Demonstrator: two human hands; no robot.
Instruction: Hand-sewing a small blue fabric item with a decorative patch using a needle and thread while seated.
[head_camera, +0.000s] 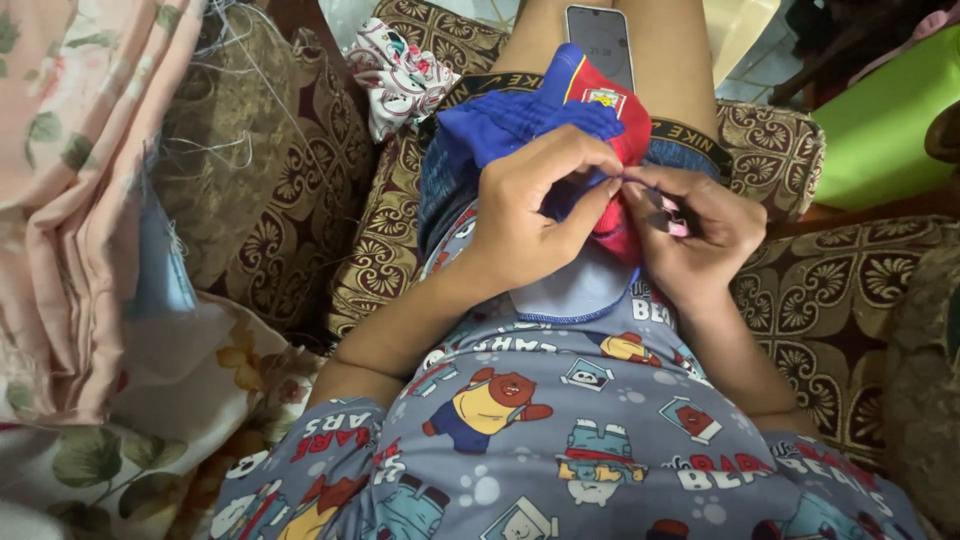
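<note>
1. Left hand (520, 215): fingers closed, pinching the blue and red garment (560, 120) lying on the lap.
2. Right hand (695, 235): fingers closed on the same garment and on a small pink object (675, 225), kind unclear.
3. Phone (600, 40): rests on the thigh beyond the garment.
</note>
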